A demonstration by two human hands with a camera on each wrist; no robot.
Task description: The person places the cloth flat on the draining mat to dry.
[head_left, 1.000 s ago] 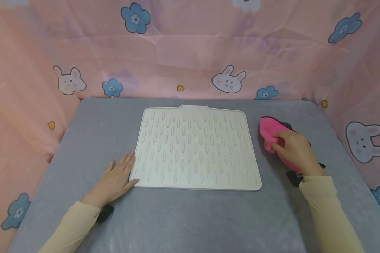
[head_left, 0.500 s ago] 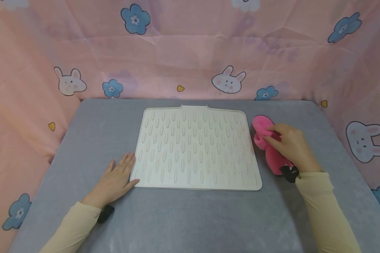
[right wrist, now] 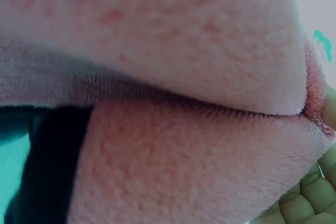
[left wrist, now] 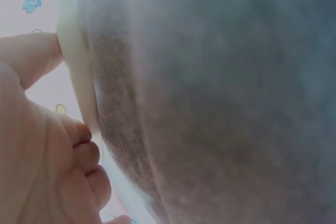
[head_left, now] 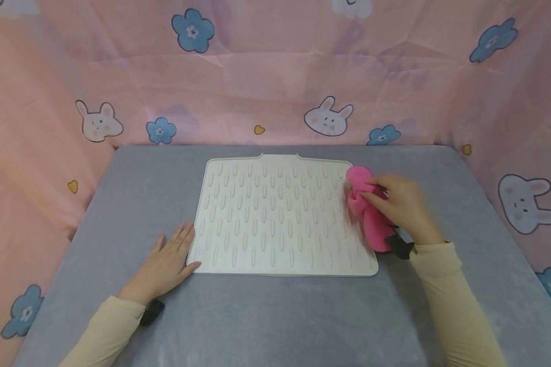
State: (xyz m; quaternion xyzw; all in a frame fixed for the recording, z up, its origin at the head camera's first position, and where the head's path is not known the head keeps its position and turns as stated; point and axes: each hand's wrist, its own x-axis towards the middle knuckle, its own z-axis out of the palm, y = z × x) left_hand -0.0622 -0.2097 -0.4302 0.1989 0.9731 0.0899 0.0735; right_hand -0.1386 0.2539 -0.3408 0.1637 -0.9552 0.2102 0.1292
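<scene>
A flat white mat with rows of long oval ridges and a tab at its far edge lies on the grey table. My left hand rests at its near left side, fingers straight, fingertips and thumb right at the edge. Over the mat's right edge, my right hand pinches a bunched pink plush cloth between thumb and fingers. The cloth hangs in folds and covers part of that edge. Close up in the right wrist view, its fuzzy folds fill most of the picture and hide most of the hand.
The grey cloth-covered table surface runs all round the mat. A pink curtain with rabbits and blue flowers stands behind and at both sides. Black wrist cameras sit at the left wrist and the right wrist.
My right hand has moved left with the pink cloth, from the table beside the mat to over its right edge. The left hand has stayed in place.
</scene>
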